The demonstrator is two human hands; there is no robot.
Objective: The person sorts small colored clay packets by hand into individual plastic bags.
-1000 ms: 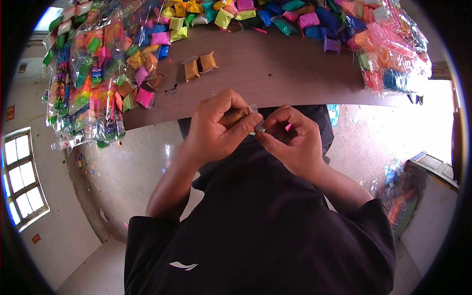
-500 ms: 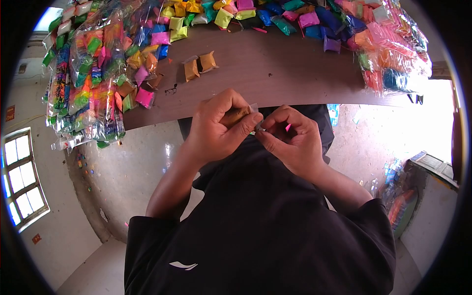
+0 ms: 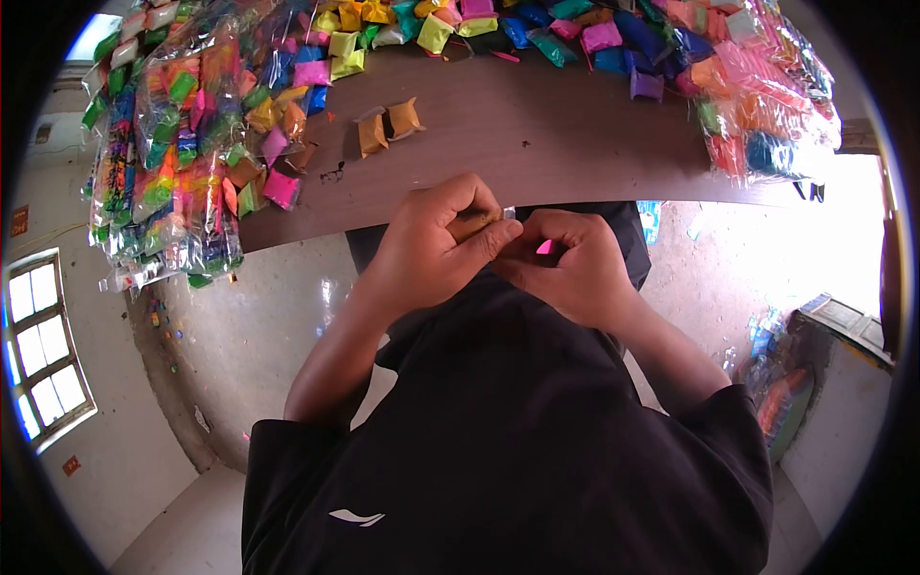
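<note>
Where the dark wooden table [image 3: 537, 144] ends at its near edge, a small brown packet [image 3: 471, 226] is pinched in the left hand [image 3: 431, 251], whose fingers are curled tight around it, in the head view. The right hand [image 3: 573, 270] is pressed against the left, fingertips meeting at the packet's clear end, and a bit of pink [image 3: 546, 247] is seen inside its closed fingers. Both hands are held together just over the table edge, above a black shirt [image 3: 517, 450]. Two orange packets [image 3: 388, 126] are laid on the bare tabletop, apart from the hands. Heaps of coloured packets [image 3: 182, 134] are piled along the left, far and right sides.
</note>
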